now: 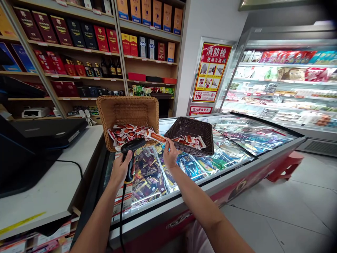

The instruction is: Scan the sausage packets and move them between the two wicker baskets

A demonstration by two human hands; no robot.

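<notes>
My left hand (121,168) is wrapped round the handle of a black barcode scanner (133,144), whose cord hangs down toward me. Between the fingers of my right hand (170,153) is one end of a wrapped sausage (157,136), which points left toward the scanner's head. Behind the scanner, a tan wicker basket (127,102) leans tilted with many packed sausages (129,133) along its lower part. Right of my right hand stands a dark brown basket (196,127) with several packed sausages (190,141) in it. Both baskets rest on the freezer's glass top.
The chest freezer (158,205) stretches off to the right. At left is a white counter (39,175) with a black checkout machine (21,151). Shelves of boxed bottles (91,35) stand behind. A red stool (285,167) and a lit refrigerated display (284,80) are at right.
</notes>
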